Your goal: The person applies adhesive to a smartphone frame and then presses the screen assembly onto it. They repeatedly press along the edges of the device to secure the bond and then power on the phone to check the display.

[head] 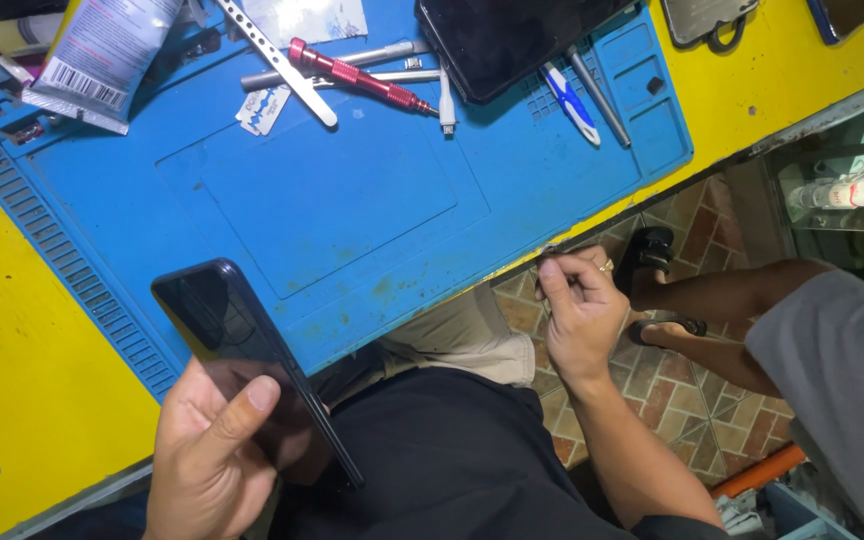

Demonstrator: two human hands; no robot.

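My left hand (214, 447) holds a black smartphone (242, 345) tilted over the near edge of the blue work mat (352, 200), thumb along its side. Off the front edge of the yellow table (12, 360), my right hand (580, 315) hangs over my lap with a ring on one finger. Its fingertips are pinched together near the table's rim. Whether they hold something tiny I cannot tell.
At the mat's far side lie a red screwdriver (357, 75), metal tweezers (277, 60), a razor blade (264, 108), a white cable end (446, 105), a blue-white tool (572, 102), a dark tablet (512, 35) and a grey pouch (102, 55). Another person's legs (712, 300) are at right over tiled floor.
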